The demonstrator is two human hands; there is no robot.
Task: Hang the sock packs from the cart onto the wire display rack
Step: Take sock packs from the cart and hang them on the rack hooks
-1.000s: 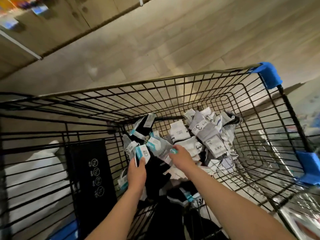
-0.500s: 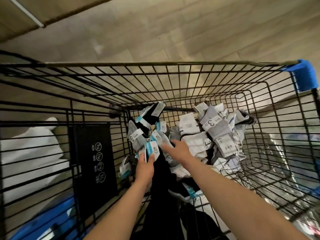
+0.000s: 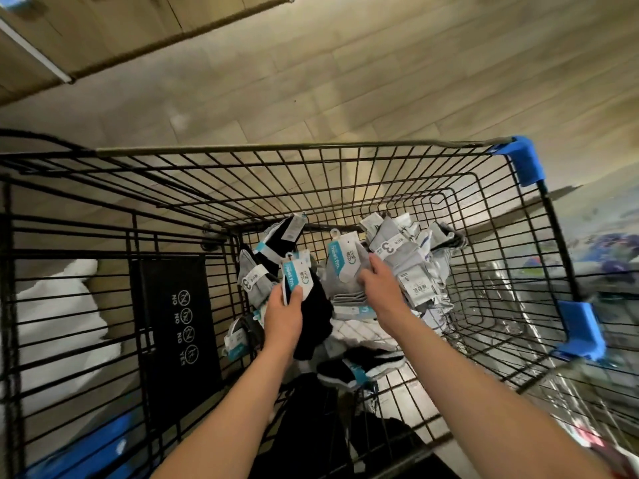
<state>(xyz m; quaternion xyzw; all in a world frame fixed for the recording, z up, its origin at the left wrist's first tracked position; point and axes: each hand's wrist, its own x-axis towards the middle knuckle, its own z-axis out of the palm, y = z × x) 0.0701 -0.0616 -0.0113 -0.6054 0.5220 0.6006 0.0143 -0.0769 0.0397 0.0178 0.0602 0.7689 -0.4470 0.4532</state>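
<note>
1. The left hand (image 3: 283, 314) reaches into the cart and grips a black pack (image 3: 313, 316) by its card label, thumb on the front of the teal-and-white card, fingers behind it.
2. The right hand (image 3: 382, 288) holds a grey pack (image 3: 340, 271), fingers curled over its right edge. The label stands upright with its hanger hook at the top.
3. The two packs are side by side, just apart, both raised a little above the heap.
4. The heap (image 3: 411, 267) of sock packs lies at the far end of the basket: grey and white ones marked "3" to the right of the right hand, black and grey ones to the left of the left hand, more under the wrists.
5. The cart (image 3: 290, 150) is black wire with blue corner guards (image 3: 527, 160) on its right side.
6. A black sign (image 3: 179, 326) with "NO" and "YES" symbols hangs on the left wall of the basket.
7. Beyond the cart is a pale wood-look floor (image 3: 345, 81).
8. The display rack does not show in this view.
</note>
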